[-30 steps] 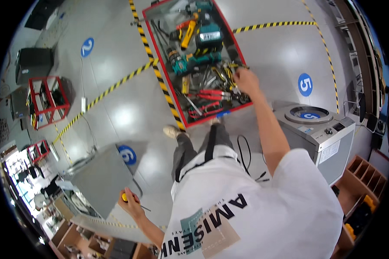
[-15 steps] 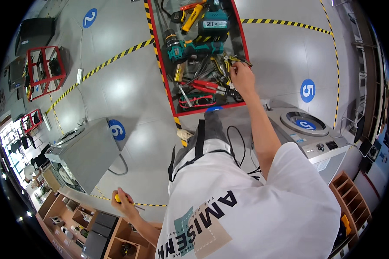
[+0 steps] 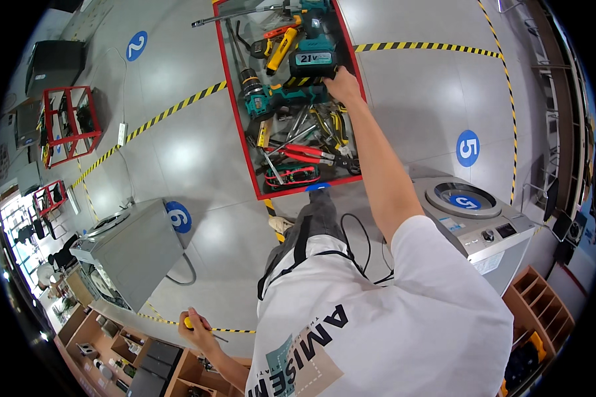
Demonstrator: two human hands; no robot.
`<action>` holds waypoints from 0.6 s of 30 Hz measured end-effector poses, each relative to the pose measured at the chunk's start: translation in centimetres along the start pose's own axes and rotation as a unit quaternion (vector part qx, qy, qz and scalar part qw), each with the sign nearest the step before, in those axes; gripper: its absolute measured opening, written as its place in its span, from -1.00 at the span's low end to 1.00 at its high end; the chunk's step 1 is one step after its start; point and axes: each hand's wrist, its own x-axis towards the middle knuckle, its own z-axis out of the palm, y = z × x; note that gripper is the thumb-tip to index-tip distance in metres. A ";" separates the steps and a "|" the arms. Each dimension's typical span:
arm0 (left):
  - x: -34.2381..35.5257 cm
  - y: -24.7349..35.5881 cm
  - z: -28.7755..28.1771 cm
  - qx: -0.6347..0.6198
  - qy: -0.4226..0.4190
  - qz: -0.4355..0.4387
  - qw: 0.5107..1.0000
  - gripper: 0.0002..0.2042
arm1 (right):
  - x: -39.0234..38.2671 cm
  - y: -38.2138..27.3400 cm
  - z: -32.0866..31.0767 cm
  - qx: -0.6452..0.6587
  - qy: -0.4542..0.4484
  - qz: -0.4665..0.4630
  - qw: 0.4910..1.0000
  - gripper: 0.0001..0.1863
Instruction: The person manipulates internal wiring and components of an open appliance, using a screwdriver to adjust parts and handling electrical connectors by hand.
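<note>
My left hand (image 3: 197, 327), low on the left, is closed round a screwdriver (image 3: 189, 323) with a yellow handle; its thin shaft sticks out on the other side. My right hand (image 3: 344, 87) reaches into a red-rimmed tool tray (image 3: 246, 147), its fingers curled against the black battery (image 3: 313, 61) of a teal power tool. What those fingers grip is hidden. Nearer me lie a teal drill (image 3: 259, 102), yellow-and-black pliers (image 3: 338, 128), red-handled pliers (image 3: 304, 153) and several loose metal tools. A yellow tool (image 3: 281, 51) and a tape measure (image 3: 261, 48) lie farther in.
A grey washing machine (image 3: 473, 218) stands at my right and a grey appliance (image 3: 136, 248) at my left. Black cables (image 3: 359, 241) run by my right side. Yellow-black tape (image 3: 430, 46) marks the floor. Wooden shelves (image 3: 540, 304) stand low at the right; red-framed racks (image 3: 71, 126) are far left.
My right hand has left the yellow-and-black pliers and moved farther into the tray, beside the battery. The view has shifted, showing more of the tray's far end. The screwdriver stays in my left hand.
</note>
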 end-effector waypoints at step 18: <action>-0.5 -1.0 -0.2 0.015 -0.007 -0.018 1.000 -0.64 | 1.9 0.1 0.8 -0.034 0.070 0.086 0.993 -0.41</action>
